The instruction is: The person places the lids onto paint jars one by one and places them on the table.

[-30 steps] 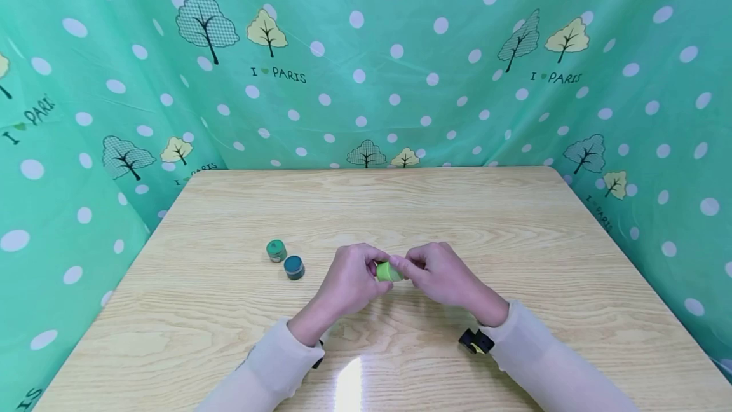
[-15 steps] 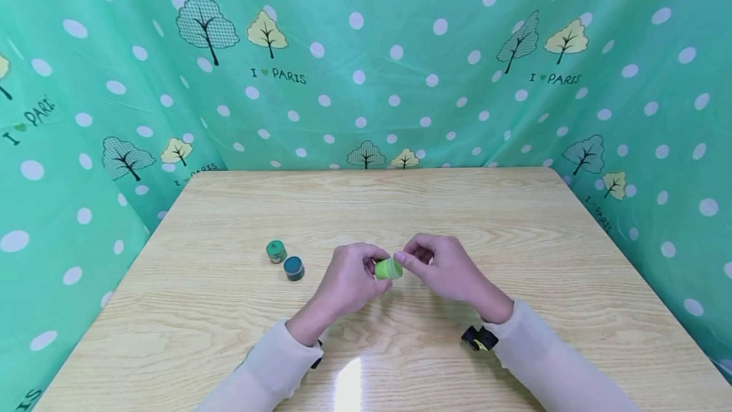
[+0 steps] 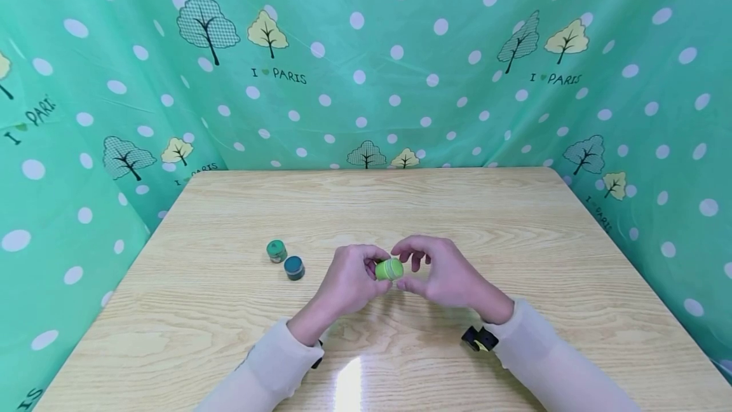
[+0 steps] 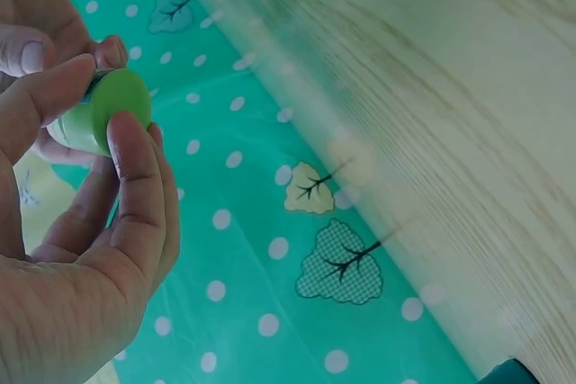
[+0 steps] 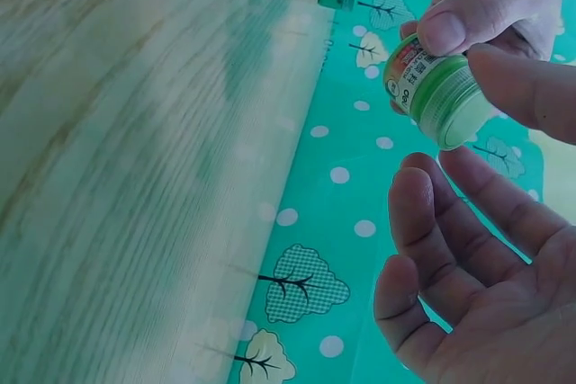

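Observation:
A small light-green paint jar [image 3: 390, 269] with a printed label is held tilted over the table by my left hand [image 3: 345, 281]. In the left wrist view, fingertips and thumb of that hand pinch the green jar [image 4: 123, 101] round its side and end. My right hand [image 3: 443, 272] stands around the jar's ridged end, thumb and fingers spread apart. In the right wrist view, the fingers [image 5: 418, 213] are loosely bent below the jar [image 5: 432, 87]; whether the thumb touches it, I cannot tell. Left of the hands stand a green jar [image 3: 276, 251] and a dark teal jar [image 3: 294, 267].
A wood-grain table [image 3: 240, 336] lies under both hands. Green dotted cloth [image 3: 343, 68] with printed trees hangs behind and along both sides of it. Dark wrist straps [image 3: 479, 339] show at the sleeves.
My right hand has come off the green jar's end, drawn slightly back, and spread its thumb and fingers. The left hand keeps its hold almost unmoved; the two standing jars stay put.

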Demonstrator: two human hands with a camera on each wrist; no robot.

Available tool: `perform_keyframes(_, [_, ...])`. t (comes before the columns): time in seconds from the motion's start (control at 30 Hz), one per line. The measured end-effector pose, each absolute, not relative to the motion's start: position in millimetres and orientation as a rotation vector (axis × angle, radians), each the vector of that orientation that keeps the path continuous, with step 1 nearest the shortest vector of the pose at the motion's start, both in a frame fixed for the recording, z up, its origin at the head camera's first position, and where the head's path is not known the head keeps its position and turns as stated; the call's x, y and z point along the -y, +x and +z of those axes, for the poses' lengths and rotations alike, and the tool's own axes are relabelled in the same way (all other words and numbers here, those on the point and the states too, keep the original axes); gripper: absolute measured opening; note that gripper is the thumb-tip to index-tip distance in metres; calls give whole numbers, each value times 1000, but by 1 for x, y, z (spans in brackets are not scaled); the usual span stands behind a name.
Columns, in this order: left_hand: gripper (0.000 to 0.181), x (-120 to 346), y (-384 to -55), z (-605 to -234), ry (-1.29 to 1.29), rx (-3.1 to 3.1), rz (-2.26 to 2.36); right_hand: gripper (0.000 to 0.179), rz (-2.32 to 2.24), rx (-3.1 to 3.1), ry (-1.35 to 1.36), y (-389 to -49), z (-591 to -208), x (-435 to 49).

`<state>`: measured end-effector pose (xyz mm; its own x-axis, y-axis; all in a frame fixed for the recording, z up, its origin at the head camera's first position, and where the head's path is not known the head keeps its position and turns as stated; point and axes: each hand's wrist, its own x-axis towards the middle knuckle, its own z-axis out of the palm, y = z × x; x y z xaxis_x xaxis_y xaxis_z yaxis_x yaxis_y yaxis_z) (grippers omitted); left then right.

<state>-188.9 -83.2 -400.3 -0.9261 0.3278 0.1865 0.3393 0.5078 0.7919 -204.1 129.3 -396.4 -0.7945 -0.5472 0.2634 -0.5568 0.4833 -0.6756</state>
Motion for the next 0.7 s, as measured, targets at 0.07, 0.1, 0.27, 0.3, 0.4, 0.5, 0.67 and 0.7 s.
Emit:
perform_keyframes(0.07, [28,83,-189,-401,-604,2722,-1425,42,1224,2696,1006,-204,-396,-129])
perform_keyframes(0.1, [28,83,-189,-401,-604,2726,-1424,42,1220,2697,1006,-204,-396,-129])
perform_keyframes(0.27, [27,83,-189,-402,-599,2748,-1440,39,1202,2702,1004,-204,-398,-128])
perform_keyframes(0.3, [27,83,-189,-402,-601,2751,-1443,38,1202,2702,1006,-204,-398,-128])
perform_keyframes(0.4, [26,83,-190,-402,-607,2757,-1448,34,1212,2703,1009,-204,-400,-127])
perform_keyframes(0.5, [25,83,-190,-402,-611,2758,-1446,30,1226,2712,998,-204,-401,-127])
perform_keyframes(0.67, [22,83,-190,-402,-612,2757,-1443,23,1222,2747,965,-205,-401,-126])
perform_keyframes(0.7, [22,82,-190,-403,-613,2757,-1442,21,1223,2752,960,-205,-401,-126])
